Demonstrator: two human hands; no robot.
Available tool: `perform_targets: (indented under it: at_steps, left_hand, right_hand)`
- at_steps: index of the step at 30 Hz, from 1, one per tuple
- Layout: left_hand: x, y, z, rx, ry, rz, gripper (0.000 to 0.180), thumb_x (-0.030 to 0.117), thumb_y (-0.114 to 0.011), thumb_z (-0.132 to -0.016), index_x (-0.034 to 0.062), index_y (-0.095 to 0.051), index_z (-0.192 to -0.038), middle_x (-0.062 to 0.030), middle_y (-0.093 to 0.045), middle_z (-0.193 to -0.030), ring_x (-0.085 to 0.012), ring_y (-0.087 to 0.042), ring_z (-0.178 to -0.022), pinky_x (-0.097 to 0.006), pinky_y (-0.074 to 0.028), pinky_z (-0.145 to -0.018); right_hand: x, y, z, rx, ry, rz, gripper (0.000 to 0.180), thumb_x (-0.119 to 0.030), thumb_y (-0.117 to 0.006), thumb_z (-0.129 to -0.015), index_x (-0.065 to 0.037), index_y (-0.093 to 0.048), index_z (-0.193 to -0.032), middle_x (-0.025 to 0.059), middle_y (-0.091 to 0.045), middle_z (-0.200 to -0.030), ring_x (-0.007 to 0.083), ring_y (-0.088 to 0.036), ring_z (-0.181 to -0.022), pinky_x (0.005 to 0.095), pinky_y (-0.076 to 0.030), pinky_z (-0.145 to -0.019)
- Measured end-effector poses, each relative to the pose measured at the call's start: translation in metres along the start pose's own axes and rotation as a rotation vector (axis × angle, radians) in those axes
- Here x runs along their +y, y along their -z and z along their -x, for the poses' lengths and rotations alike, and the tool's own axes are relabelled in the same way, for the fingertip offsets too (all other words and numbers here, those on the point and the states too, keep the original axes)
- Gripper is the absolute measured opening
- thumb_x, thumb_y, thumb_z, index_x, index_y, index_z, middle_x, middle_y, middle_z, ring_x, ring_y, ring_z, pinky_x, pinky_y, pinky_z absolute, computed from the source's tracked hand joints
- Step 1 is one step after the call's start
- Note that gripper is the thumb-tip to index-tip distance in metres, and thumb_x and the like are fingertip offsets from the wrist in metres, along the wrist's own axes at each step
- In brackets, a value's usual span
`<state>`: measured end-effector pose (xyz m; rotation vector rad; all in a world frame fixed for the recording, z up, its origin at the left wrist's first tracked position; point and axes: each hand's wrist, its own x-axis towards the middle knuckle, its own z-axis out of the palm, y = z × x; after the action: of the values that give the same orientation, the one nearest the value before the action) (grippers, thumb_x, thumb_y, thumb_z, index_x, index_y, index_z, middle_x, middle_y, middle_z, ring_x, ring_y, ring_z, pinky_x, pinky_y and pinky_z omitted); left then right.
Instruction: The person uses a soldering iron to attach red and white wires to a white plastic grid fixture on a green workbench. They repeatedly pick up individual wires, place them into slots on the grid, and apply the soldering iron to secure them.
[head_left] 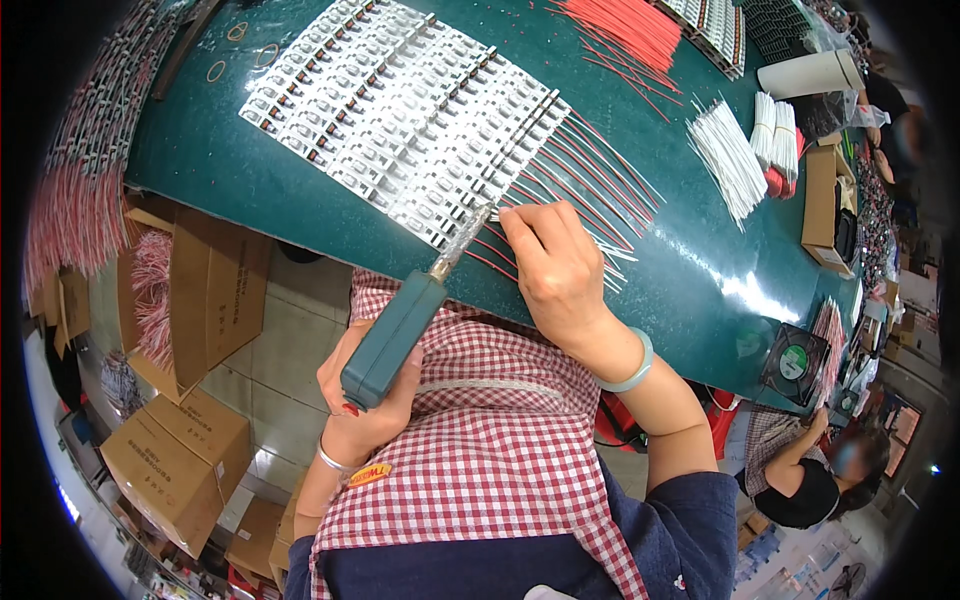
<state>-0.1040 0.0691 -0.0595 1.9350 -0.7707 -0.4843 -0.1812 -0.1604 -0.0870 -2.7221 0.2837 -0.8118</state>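
While I stand here watching, the left grip (365, 425) is wrapped firmly around the handle of a green tool (392, 340), which slants up and to the right across the edge of the tabletop (690, 310). The tool's metal barrel (460, 243) reaches to the lower right corner of the white panels (400, 110), and its tip sits just beside the fingertips of the right grip (558, 262). Those fingertips are drawn together, pinching a white wire (496, 214) right by that corner; the pinched end is tiny and partly hidden by the fingers. The panels lie flat, up and to the left of the right grip and beyond the left one, with rows of small parts on them. From their right edge, red and white wires (592, 185) fan out over the tabletop, some passing behind the right grip. Farther off lie a heap of red wires (625, 35) and a loose pile of white wires (727, 160). A checked apron (480, 460) fills the space below the tool.
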Motion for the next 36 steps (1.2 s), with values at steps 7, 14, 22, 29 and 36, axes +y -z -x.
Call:
perform_targets:
  at_steps: [7,14,22,29,36]
  left_hand:
    - [-0.016,0.002,0.018,0.043,-0.012,-0.061,0.025,0.002,-0.076,-0.078,-0.0062,-0.069,-0.1,-0.0189,-0.07,-0.095,-0.027,-0.071,-0.079,-0.031,-0.056,-0.068]
    - [-0.019,0.003,0.024,0.065,0.005,-0.007,0.024,0.004,-0.076,-0.079,-0.0057,-0.07,-0.1,-0.0197,-0.07,-0.096,-0.0278,-0.071,-0.079,-0.031,-0.056,-0.068]
    - [-0.016,0.004,0.023,0.049,-0.045,-0.051,0.025,0.002,-0.077,-0.077,-0.0063,-0.07,-0.1,-0.0191,-0.07,-0.1,-0.027,-0.072,-0.083,-0.031,-0.057,-0.072]
    - [-0.007,0.003,0.016,0.034,-0.003,0.005,0.023,-0.001,-0.076,-0.077,-0.0068,-0.068,-0.098,-0.0172,-0.07,-0.099,-0.0239,-0.071,-0.081,-0.03,-0.056,-0.071]
    - [-0.006,0.003,0.013,0.041,-0.04,-0.009,0.022,0.0,-0.076,-0.077,-0.0065,-0.068,-0.097,-0.0155,-0.069,-0.093,-0.0231,-0.069,-0.075,-0.029,-0.054,-0.066]
  right_hand:
    - [0.001,0.0,0.001,-0.014,0.019,0.022,0.029,0.003,-0.066,-0.068,0.005,-0.067,-0.097,0.0102,-0.062,-0.089,0.0243,-0.059,-0.079,0.0326,-0.052,-0.063]
    - [-0.001,0.0,0.001,0.037,-0.001,-0.01,0.03,0.009,-0.069,-0.068,0.003,-0.068,-0.098,0.0098,-0.065,-0.089,0.0249,-0.06,-0.077,0.0337,-0.051,-0.063]
    - [-0.009,-0.001,0.009,0.016,-0.008,-0.053,0.03,0.006,-0.069,-0.07,0.004,-0.068,-0.1,0.0109,-0.065,-0.09,0.0248,-0.06,-0.077,0.0333,-0.051,-0.062]
    - [-0.006,-0.005,0.011,0.015,0.034,-0.003,0.033,0.002,-0.067,-0.067,0.005,-0.068,-0.1,0.0098,-0.063,-0.092,0.0234,-0.058,-0.079,0.0312,-0.05,-0.059]
    - [-0.007,-0.003,0.009,-0.01,0.028,0.01,0.031,0.002,-0.067,-0.069,0.005,-0.068,-0.099,0.0091,-0.063,-0.091,0.0231,-0.058,-0.079,0.0313,-0.05,-0.06]
